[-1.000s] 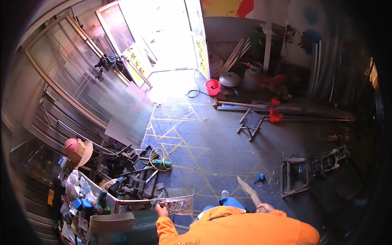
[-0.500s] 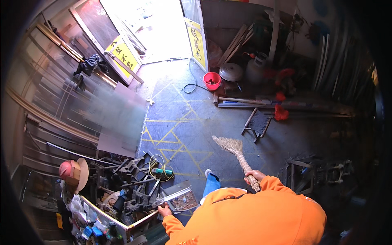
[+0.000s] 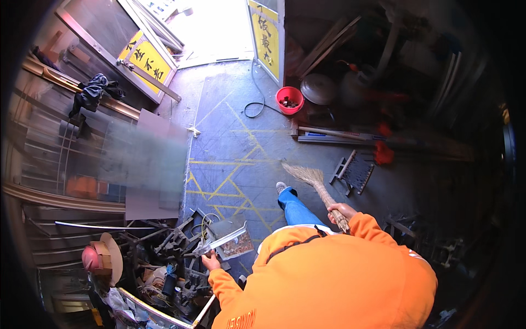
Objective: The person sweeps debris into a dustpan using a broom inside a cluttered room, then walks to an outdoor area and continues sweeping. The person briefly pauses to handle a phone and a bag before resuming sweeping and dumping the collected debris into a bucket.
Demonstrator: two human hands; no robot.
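Note:
My right hand [image 3: 343, 213] is wrapped round the handle of a straw broom [image 3: 309, 175], ahead and to the right of my body. The bristles fan out toward the far left, low over the floor. In my left hand [image 3: 210, 261] is the handle of a dustpan [image 3: 226, 229], held level beside the scrap pile. Brownish sweepings and bits of debris [image 3: 239, 244] lie in the pan. Whether the bristles touch the floor I cannot tell.
Metal scrap [image 3: 172, 241] crowds the lower left, next to a pale-edged bin [image 3: 148, 305]. A red bucket [image 3: 289, 101] and a black hose [image 3: 255, 109] lie near the bright doorway. A small folding stool [image 3: 355, 173] stands right of the broom; long bars [image 3: 334, 137] lie behind it.
I have stepped forward, one leg now stretched toward the doorway. The dustpan and broom have come along with my hands, and the doorway and bucket look nearer.

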